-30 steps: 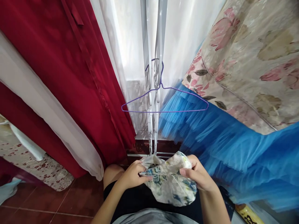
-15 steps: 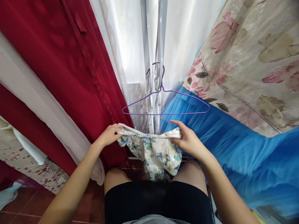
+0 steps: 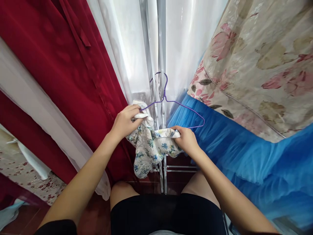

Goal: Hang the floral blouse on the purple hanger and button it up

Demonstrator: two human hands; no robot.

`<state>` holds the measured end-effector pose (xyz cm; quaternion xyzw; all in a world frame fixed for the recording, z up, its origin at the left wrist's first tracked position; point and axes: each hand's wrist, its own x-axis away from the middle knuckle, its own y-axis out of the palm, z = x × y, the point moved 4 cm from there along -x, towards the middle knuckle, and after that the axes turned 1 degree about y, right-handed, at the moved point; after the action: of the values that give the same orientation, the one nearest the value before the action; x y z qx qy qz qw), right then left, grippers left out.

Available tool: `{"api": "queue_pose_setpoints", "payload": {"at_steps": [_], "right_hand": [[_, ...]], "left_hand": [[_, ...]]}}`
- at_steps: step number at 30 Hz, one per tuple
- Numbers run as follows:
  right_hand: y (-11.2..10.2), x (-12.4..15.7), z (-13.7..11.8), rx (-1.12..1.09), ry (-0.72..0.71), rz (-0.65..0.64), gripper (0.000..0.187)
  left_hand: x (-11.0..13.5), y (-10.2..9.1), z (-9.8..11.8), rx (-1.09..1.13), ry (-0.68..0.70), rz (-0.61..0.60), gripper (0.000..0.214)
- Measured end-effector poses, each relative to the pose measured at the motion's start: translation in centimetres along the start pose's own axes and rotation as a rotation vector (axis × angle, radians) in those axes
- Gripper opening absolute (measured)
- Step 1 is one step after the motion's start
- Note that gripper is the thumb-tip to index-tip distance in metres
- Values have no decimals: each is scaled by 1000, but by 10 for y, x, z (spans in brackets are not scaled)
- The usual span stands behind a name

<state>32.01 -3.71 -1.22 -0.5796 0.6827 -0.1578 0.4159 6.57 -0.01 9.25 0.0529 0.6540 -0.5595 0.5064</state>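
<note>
A small white garment with a blue and yellow flower print [image 3: 149, 147] hangs between my two hands. My left hand [image 3: 126, 121] is closed on its upper left edge and presses it against the left arm of a purple wire hanger [image 3: 179, 105]. My right hand [image 3: 186, 140] is closed on the garment's right edge, just below the hanger's bottom bar. The hanger's hook sits on a shiny metal pole [image 3: 160, 58] that runs up the middle. The hanger's left end is hidden by the cloth and my hand.
A dark red curtain [image 3: 63, 65] and white sheer fabric [image 3: 122, 42] hang to the left. Blue tulle [image 3: 244, 153] and a beige cloth with pink flowers [image 3: 264, 65] fill the right. Red floor tiles [image 3: 97, 215] lie below, and my knees in black shorts [image 3: 166, 212] are at the bottom.
Both hands lifted the floral garment from my lap up to the hanger. The left hand now presses the cloth onto the hanger's left arm, and the hanger has tilted.
</note>
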Motion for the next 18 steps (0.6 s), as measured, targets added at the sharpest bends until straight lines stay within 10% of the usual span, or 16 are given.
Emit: {"api": "queue_pose_setpoints", "payload": {"at_steps": [10, 18], "right_hand": [[-64, 19, 50, -242, -26, 554, 89], [-122, -9, 55, -283, 169, 90, 23]], "left_hand": [[-3, 10, 7, 9, -135, 104, 20], [0, -3, -2, -15, -132, 169, 8]]}}
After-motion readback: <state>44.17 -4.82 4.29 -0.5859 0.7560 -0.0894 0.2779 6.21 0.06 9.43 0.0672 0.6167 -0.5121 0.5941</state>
